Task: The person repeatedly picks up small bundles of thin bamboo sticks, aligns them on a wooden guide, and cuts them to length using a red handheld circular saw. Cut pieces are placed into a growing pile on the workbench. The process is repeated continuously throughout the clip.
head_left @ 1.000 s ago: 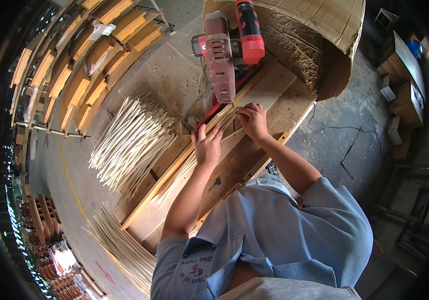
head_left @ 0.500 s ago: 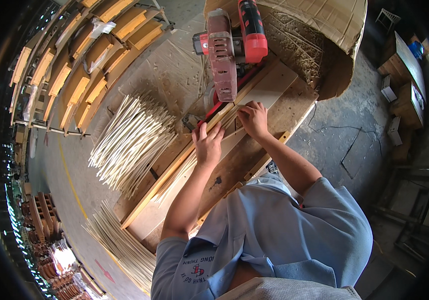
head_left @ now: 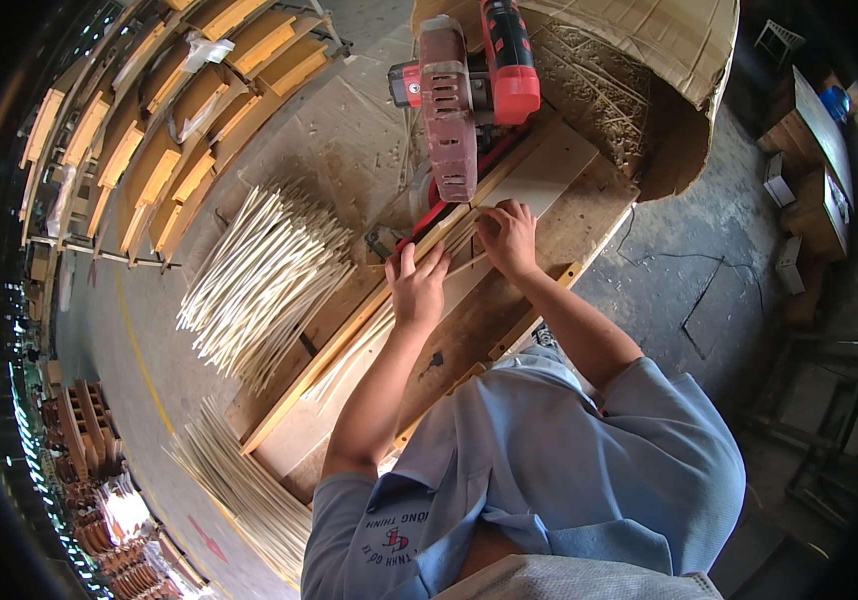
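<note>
A thin bundle of pale rods [head_left: 354, 352] lies along a wooden fence strip [head_left: 321, 372] on the workbench. My left hand [head_left: 416, 292] presses over the bundle, its fingers bent across the strip and the thumb side hidden. Farther along, to the right, my right hand [head_left: 510, 238] is closed around the rods near their end, fingertips against the strip. Just beyond both hands stands a red and black miter saw [head_left: 447, 120]; its slotted, dusty guard hangs close to the strip, near my right fingertips. The blade is mostly hidden.
A big heap of pale rods [head_left: 267, 285] lies left of the bench, with longer rods [head_left: 239, 490] below it. An open cardboard box [head_left: 689, 140] with offcuts stands behind the saw. Racks of wooden parts [head_left: 149, 130] fill the far left; a cable [head_left: 719, 256] crosses the right floor.
</note>
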`<state>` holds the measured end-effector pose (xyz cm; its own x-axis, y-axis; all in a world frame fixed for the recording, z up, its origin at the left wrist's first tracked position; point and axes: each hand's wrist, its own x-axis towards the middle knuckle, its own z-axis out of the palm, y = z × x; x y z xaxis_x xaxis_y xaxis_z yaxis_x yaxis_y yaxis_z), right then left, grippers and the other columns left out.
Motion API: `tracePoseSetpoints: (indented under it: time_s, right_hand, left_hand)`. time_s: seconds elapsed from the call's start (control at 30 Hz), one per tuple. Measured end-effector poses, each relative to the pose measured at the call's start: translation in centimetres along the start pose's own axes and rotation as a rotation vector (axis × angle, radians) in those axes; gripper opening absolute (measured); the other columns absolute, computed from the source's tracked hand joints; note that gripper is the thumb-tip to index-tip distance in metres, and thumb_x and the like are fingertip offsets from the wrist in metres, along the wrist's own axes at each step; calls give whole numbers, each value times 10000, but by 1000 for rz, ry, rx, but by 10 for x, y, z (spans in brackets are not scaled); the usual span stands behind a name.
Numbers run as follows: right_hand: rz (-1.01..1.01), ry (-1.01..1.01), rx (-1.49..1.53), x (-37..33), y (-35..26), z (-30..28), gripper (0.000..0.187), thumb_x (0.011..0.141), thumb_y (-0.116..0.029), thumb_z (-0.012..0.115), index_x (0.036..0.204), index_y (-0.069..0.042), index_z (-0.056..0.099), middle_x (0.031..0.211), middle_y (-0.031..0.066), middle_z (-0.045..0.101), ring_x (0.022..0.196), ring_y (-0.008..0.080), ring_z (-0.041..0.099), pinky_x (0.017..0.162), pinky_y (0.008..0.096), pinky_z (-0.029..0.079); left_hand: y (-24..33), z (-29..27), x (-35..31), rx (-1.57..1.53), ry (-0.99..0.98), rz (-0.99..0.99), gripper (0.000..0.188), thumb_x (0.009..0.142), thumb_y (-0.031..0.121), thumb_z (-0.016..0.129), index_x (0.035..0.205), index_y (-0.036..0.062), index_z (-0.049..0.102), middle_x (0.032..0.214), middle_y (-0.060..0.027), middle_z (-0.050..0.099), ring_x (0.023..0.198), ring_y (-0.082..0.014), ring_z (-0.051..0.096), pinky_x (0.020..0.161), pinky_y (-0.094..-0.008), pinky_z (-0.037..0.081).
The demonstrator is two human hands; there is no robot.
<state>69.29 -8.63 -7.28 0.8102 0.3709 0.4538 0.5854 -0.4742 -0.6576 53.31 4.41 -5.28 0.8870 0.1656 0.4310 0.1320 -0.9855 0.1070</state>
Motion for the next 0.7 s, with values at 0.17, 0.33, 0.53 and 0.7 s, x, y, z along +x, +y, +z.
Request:
tracePoseSetpoints:
  time_s: [0.17,0.33,0.53,0.7]
  right_hand:
    - [-14,-23,-4,0,-3,-1,183,813,-215,767,981,-149,794,1011,42,658,1043,296,586,918,444,429]
    - [-24,-42,-14,0,-4,-4,180,816,-210,762,982,-150,793,1019,41,659,1044,294,586,919,443,429]
    - [-20,-13,-37,0,-4,-2,216,824,-208,756,1028,-146,794,1031,46,663,1048,292,585,923,442,430]
    - [-39,-20,-22,-1,-1,0,236,832,-214,753,1053,-148,804,1027,40,670,1041,287,588,918,440,430]
  left_hand:
    - [-2,1,-1,5,11,13,256,925,148,612,1131,137,765,1351,29,695,1286,-368,510,1068,-606,391]
    - [-3,0,-1,-3,6,12,260,921,146,631,1149,137,756,1362,29,687,1283,-370,511,1069,-605,389]
    - [-2,-1,-1,-3,5,10,260,920,144,636,1152,138,753,1362,33,686,1276,-372,513,1074,-607,387]
    - [-1,-1,0,3,3,11,259,919,144,638,1150,134,754,1365,35,685,1276,-371,514,1079,-607,388]
